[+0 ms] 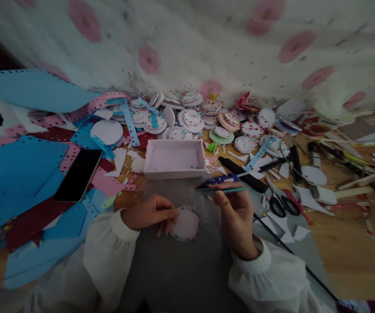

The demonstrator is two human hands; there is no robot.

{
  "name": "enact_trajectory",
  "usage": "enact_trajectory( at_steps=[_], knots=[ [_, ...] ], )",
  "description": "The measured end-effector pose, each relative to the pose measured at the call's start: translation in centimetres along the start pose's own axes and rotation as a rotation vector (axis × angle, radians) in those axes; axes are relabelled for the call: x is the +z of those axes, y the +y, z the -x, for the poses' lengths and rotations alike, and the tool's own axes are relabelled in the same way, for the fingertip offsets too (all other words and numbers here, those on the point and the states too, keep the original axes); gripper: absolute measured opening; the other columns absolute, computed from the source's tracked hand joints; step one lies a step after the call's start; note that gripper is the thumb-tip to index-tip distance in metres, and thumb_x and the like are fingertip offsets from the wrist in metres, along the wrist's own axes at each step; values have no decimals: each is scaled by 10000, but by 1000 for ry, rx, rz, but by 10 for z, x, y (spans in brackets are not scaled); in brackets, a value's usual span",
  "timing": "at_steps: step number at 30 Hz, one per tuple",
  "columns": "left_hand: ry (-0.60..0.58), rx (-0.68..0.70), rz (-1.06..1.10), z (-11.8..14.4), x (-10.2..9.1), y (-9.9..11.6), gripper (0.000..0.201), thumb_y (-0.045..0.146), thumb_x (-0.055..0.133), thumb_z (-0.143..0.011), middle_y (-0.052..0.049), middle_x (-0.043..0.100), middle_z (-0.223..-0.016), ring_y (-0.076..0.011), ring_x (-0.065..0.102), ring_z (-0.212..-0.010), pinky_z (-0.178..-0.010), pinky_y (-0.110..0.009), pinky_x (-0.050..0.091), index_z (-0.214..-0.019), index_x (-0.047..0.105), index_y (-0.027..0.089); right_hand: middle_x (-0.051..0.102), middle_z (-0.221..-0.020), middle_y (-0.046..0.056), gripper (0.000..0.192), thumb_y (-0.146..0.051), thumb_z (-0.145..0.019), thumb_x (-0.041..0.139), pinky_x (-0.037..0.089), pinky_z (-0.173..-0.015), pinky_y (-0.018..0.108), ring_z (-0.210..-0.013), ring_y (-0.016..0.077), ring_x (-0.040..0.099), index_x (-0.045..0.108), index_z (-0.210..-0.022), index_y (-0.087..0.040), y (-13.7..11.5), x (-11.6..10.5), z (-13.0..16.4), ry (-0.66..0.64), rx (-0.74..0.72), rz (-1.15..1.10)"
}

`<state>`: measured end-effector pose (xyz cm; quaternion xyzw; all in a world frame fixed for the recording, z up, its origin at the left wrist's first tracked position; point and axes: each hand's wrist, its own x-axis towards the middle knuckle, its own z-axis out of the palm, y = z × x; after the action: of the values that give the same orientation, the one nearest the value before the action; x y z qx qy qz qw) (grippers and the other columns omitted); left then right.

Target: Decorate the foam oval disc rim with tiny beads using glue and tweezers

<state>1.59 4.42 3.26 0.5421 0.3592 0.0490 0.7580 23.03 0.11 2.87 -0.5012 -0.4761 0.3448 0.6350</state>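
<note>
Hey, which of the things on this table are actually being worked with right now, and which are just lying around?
In use:
left hand on the round disc
right hand holding a thin teal tool

Lying about:
phone
pink tray
scissors
finished discs

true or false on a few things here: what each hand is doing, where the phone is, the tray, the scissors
1. The left hand touches the round disc. True.
2. The right hand is bare of any tool. False: its fingers pinch a thin teal tool.
3. The phone lies screen-dark on the blue and pink paper, left of the tray. True.
4. The scissors are in the left hand. False: they lie on the table, right of the right hand.
</note>
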Motion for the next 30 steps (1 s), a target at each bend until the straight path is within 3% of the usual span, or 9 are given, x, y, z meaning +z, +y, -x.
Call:
enact_trajectory(
  at_steps=[2,5,7,9,11,16,21,27,30],
  knots=[
    [111,11,-105,1,1,0,472,541,528,-862,9,572,-455,-57,443,-324,-346,-165,349,-662,605,120,669,-910,27,73,-249,-852,630,519,-709,295,-852,162,643,617,-922,-233,0,-3,-2,13,27,-79],
    [546,161,-260,2,1,0,409,485,502,-890,21,540,-466,-57,423,-343,-356,-169,317,-708,608,135,664,-935,23,82,-248,-841,647,520,-743,299,-900,159,638,629,-921,-244,0,-4,-5,25,26,-166],
    [847,312,-337,3,-2,1,288,426,524,-890,26,566,-553,-71,465,-411,-413,-175,356,-940,611,157,664,-937,22,83,-244,-829,661,523,-782,320,-930,167,637,636,-907,-247,-2,-4,-7,30,1,-173],
    [988,401,-420,3,-6,1,378,376,528,-894,16,609,-665,-92,520,-499,-496,-190,405,-1223,502,191,671,-943,26,85,-237,-821,669,520,-827,348,-959,177,638,641,-901,-244,-3,-4,-8,33,-28,-158],
    [990,402,-539,2,-10,-1,448,346,517,-901,8,626,-705,-111,556,-562,-573,-210,432,-1314,426,198,680,-954,27,88,-218,-820,668,515,-857,362,-971,179,642,645,-901,-242,-4,-4,-10,38,-64,-145],
    [928,382,-805,-6,-19,-17,155,286,512,-885,8,605,-654,-145,596,-634,-631,-239,432,-1002,515,185,682,-905,25,90,-195,-813,673,522,-829,351,-917,170,650,656,-895,-229,0,-10,-13,88,-192,-18],
    [1068,399,-986,-10,-16,-29,95,251,523,-846,-2,596,-657,-182,605,-639,-575,-261,415,-914,506,187,667,-809,7,158,-221,-761,730,524,-716,341,-778,181,672,610,-864,-222,6,-12,-16,154,-205,90],
    [1064,426,-1068,-9,-14,-26,99,213,496,-825,-5,573,-636,-196,608,-638,-579,-282,437,-917,502,176,680,-752,2,98,-202,-785,698,425,-738,372,-751,200,635,607,-773,-237,-4,6,-33,-14,-442,488],
    [1069,427,-1072,-9,-14,-26,108,217,487,-826,-12,591,-648,-201,620,-651,-576,-284,442,-925,502,179,673,-745,5,94,-178,-784,685,363,-729,361,-753,206,604,616,-748,-230,-7,19,-44,-132,-470,673]
  ],
)
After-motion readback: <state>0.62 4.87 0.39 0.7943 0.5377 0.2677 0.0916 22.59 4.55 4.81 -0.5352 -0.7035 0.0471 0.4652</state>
